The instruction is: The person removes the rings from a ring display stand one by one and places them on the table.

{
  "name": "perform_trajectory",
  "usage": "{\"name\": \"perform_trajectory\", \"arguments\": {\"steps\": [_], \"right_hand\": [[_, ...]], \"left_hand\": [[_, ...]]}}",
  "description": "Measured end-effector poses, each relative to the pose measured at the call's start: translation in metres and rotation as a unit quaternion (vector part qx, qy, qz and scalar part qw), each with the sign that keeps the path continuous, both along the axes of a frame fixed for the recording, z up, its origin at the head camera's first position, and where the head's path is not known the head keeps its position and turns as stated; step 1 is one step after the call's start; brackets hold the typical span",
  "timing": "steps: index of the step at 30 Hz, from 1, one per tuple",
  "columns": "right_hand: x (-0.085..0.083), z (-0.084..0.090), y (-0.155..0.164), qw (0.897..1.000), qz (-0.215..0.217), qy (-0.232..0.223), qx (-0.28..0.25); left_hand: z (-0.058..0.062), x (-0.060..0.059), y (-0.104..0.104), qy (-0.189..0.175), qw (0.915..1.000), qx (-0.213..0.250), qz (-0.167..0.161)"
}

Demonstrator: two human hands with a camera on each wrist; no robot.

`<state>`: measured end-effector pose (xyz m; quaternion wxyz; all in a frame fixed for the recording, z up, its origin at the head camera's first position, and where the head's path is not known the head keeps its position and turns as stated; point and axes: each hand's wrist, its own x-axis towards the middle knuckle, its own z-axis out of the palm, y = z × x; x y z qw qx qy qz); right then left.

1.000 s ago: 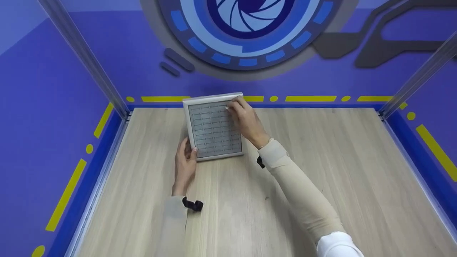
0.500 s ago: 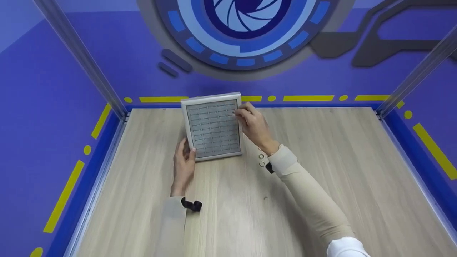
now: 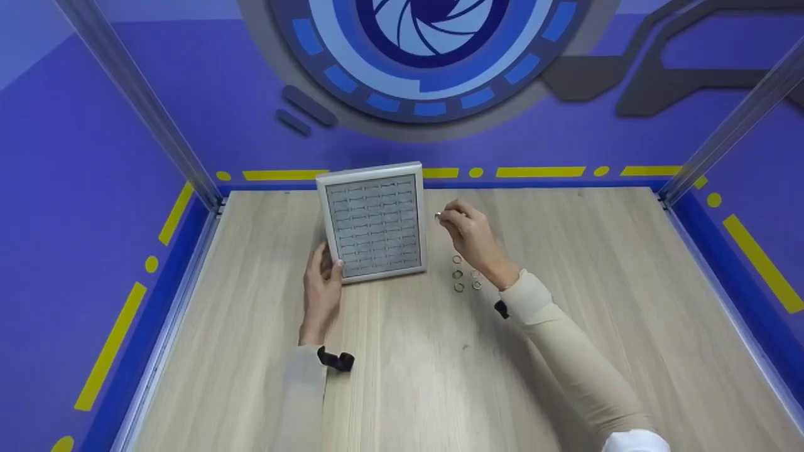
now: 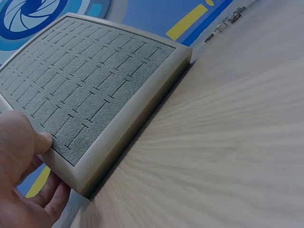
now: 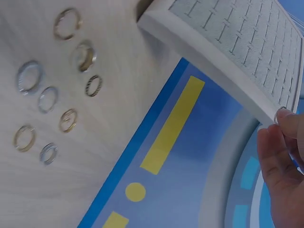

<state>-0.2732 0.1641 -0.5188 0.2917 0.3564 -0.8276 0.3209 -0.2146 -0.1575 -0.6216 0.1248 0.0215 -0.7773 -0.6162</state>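
Note:
A ring display tray (image 3: 374, 226) with a pale frame and a grey padded face of slotted rows leans tilted up near the back of the table. My left hand (image 3: 322, 295) grips its lower left corner, the thumb on the front and the other fingers behind. To the right of the tray, and apart from it, my right hand (image 3: 474, 235) pinches a small ring (image 3: 438, 216) between thumb and fingertips. In the right wrist view several gold and silver rings, among them a dark patterned ring (image 5: 93, 86), lie on the table.
The loose rings, such as a gold ring (image 3: 458, 287), lie on the wooden table (image 3: 402, 376) just right of the tray and below the right hand. A blue printed back wall (image 3: 251, 125) rises behind the tray, with side walls left and right.
My right hand has moved from the tray's upper right area out to the right and down, with the ring in its fingertips. Loose rings have come into view. The left hand keeps its hold.

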Motion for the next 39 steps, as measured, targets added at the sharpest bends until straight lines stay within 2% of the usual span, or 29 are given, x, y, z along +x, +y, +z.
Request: {"name": "perform_trajectory", "arguments": {"steps": [9, 21, 29, 39], "right_hand": [[0.017, -0.016, 0.026, 0.998, -0.022, -0.04, 0.048], [0.037, -0.043, 0.056, 0.991, -0.054, -0.102, 0.071], [0.048, -0.051, 0.071, 0.987, -0.072, -0.127, 0.071], [0.063, -0.06, 0.086, 0.979, -0.099, -0.154, 0.095]], "left_hand": [[0.001, 0.0, 0.0, -0.003, 1.0, -0.002, -0.003], [0.0, 0.0, 0.0, -0.001, 1.0, 0.0, -0.005], [0.001, 0.001, -0.001, -0.008, 0.9999, 0.005, -0.007], [0.001, 0.001, 0.0, -0.01, 0.9999, 0.012, -0.005]]}}
